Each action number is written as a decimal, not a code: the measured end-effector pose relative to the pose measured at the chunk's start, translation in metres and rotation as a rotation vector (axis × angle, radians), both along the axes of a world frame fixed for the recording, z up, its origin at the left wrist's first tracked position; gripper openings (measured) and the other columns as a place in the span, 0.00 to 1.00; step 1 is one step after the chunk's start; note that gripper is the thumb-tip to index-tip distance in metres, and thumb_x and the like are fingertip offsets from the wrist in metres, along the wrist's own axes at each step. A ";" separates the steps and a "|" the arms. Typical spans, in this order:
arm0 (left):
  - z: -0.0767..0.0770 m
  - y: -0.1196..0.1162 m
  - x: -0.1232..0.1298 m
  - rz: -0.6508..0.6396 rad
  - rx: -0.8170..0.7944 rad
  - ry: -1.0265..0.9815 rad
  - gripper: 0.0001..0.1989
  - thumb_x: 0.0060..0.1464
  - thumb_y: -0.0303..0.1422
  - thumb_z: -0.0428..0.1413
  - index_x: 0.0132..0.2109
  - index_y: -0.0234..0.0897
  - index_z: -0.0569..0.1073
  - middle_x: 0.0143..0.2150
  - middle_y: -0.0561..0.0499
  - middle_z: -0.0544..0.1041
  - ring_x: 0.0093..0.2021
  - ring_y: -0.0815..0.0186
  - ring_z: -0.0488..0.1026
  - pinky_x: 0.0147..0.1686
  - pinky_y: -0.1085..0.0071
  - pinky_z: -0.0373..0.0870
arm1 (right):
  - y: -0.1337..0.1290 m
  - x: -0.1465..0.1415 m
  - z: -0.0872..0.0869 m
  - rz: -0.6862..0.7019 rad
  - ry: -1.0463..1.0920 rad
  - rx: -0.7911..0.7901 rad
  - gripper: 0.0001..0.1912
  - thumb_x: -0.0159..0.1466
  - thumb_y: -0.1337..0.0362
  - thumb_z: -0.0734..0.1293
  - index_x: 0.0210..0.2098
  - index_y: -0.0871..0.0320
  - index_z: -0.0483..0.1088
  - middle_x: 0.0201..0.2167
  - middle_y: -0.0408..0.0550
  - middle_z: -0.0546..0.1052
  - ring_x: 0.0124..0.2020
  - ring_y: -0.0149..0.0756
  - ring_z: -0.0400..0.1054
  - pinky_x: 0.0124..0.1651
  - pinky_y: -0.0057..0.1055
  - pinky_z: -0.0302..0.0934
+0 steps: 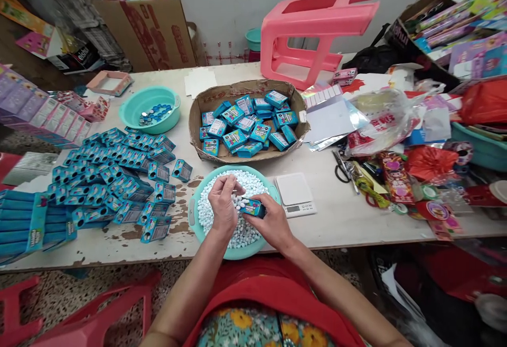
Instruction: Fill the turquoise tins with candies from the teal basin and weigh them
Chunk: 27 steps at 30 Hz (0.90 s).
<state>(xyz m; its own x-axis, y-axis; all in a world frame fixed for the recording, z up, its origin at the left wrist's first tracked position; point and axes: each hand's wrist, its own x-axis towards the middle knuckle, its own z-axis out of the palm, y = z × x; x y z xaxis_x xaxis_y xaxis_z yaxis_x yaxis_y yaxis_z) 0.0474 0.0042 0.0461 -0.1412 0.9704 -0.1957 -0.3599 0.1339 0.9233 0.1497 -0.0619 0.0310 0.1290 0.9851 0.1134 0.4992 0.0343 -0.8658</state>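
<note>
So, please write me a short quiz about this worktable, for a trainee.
1. Multiple choice: what does the right hand hold?
A) scissors
B) a small blue box
C) a roll of tape

2. True or false: the pink stool lies on its side on the table.

3. Fill in: the basin under the hands contains many small ____ pieces.

Key: 1 B; 2 true; 3 white.

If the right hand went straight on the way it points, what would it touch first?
The right hand, with its box, would probably meet the left hand first, though depth is hard to judge.
</note>
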 end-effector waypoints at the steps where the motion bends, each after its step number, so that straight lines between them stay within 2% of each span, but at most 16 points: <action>1: 0.000 0.000 0.000 0.015 0.003 0.006 0.12 0.50 0.39 0.57 0.29 0.35 0.68 0.23 0.55 0.68 0.23 0.72 0.68 0.28 0.74 0.66 | 0.001 0.001 0.001 -0.006 0.010 0.005 0.14 0.53 0.64 0.70 0.39 0.54 0.69 0.37 0.46 0.74 0.40 0.39 0.68 0.43 0.33 0.61; 6: 0.000 -0.001 0.003 -0.014 -0.008 -0.025 0.12 0.51 0.40 0.57 0.30 0.35 0.67 0.23 0.56 0.68 0.21 0.73 0.67 0.24 0.75 0.65 | 0.001 0.003 -0.001 0.000 0.034 -0.015 0.13 0.53 0.65 0.69 0.38 0.54 0.69 0.35 0.45 0.74 0.39 0.38 0.68 0.42 0.32 0.61; 11: 0.003 -0.004 0.006 -0.016 0.000 -0.045 0.12 0.52 0.40 0.55 0.32 0.36 0.68 0.18 0.57 0.66 0.19 0.72 0.67 0.23 0.75 0.64 | -0.003 0.003 -0.004 -0.007 0.096 -0.017 0.13 0.53 0.66 0.70 0.38 0.54 0.69 0.35 0.45 0.74 0.39 0.38 0.68 0.43 0.32 0.61; 14: 0.005 -0.008 0.010 -0.077 -0.005 -0.050 0.12 0.53 0.41 0.55 0.32 0.36 0.69 0.16 0.57 0.65 0.18 0.72 0.65 0.22 0.76 0.63 | -0.002 0.002 -0.007 -0.023 0.133 -0.017 0.12 0.53 0.66 0.69 0.38 0.54 0.70 0.35 0.45 0.74 0.39 0.38 0.68 0.43 0.32 0.61; 17: 0.008 -0.007 0.010 -0.118 -0.054 -0.081 0.12 0.51 0.41 0.56 0.31 0.36 0.69 0.15 0.58 0.62 0.15 0.75 0.59 0.17 0.78 0.55 | 0.000 0.005 -0.010 -0.035 0.176 -0.040 0.12 0.52 0.65 0.70 0.37 0.55 0.70 0.34 0.44 0.74 0.37 0.37 0.68 0.42 0.32 0.61; 19: 0.007 -0.001 0.003 -0.086 -0.033 -0.089 0.12 0.51 0.41 0.56 0.32 0.36 0.69 0.14 0.60 0.59 0.14 0.76 0.54 0.15 0.78 0.50 | -0.002 0.009 -0.009 -0.039 0.208 -0.052 0.14 0.51 0.64 0.71 0.38 0.55 0.70 0.35 0.44 0.74 0.38 0.37 0.68 0.42 0.32 0.62; 21: -0.002 0.008 -0.007 -0.054 0.021 -0.024 0.11 0.52 0.41 0.55 0.32 0.37 0.70 0.14 0.59 0.59 0.14 0.76 0.53 0.15 0.78 0.50 | -0.006 0.016 -0.006 -0.043 0.254 -0.057 0.16 0.51 0.62 0.72 0.38 0.55 0.70 0.36 0.44 0.74 0.39 0.37 0.68 0.43 0.33 0.62; 23: -0.022 0.019 -0.018 -0.053 0.069 0.175 0.12 0.53 0.41 0.53 0.31 0.37 0.71 0.17 0.57 0.63 0.17 0.73 0.59 0.19 0.77 0.56 | -0.011 0.023 -0.005 -0.050 0.314 -0.058 0.17 0.52 0.60 0.72 0.40 0.55 0.69 0.38 0.45 0.74 0.41 0.38 0.68 0.45 0.33 0.62; 25: -0.050 0.027 -0.025 -0.115 0.133 0.510 0.13 0.55 0.41 0.51 0.31 0.37 0.73 0.24 0.52 0.71 0.27 0.68 0.67 0.29 0.73 0.64 | -0.015 0.028 -0.007 -0.064 0.353 -0.058 0.18 0.51 0.60 0.73 0.41 0.54 0.69 0.40 0.46 0.74 0.42 0.38 0.68 0.46 0.33 0.62; 27: -0.077 0.030 -0.028 -0.235 0.243 0.875 0.13 0.56 0.39 0.50 0.33 0.38 0.74 0.35 0.47 0.75 0.40 0.62 0.70 0.42 0.66 0.65 | -0.018 0.031 -0.011 -0.084 0.356 -0.068 0.18 0.51 0.59 0.73 0.40 0.54 0.70 0.39 0.45 0.74 0.42 0.38 0.69 0.46 0.34 0.62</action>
